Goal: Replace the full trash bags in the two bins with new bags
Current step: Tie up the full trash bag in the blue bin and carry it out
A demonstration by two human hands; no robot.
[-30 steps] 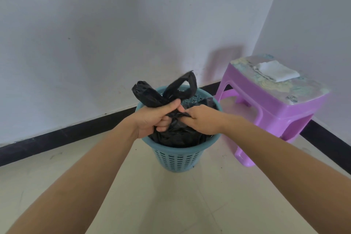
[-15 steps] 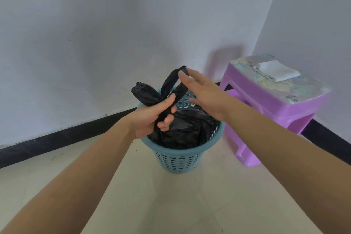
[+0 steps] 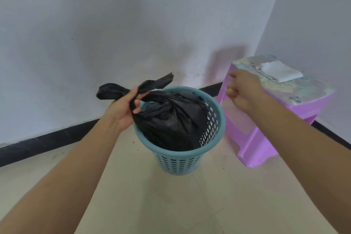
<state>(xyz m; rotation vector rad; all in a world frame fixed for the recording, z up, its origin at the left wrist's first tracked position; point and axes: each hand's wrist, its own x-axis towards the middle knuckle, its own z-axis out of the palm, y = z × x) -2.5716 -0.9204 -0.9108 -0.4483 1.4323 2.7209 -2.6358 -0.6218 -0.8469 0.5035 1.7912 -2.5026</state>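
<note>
Right hand (image 3: 245,91) now off bag (image 3: 171,119), half-curled

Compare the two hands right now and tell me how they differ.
The left hand grips the knotted neck of the black trash bag; the right hand holds nothing. The left hand is at the left rim of the blue bin, the right hand in front of the purple stool. The left hand is clenched; the right hand is loosely curled. Both reach forward on bare arms.
</note>
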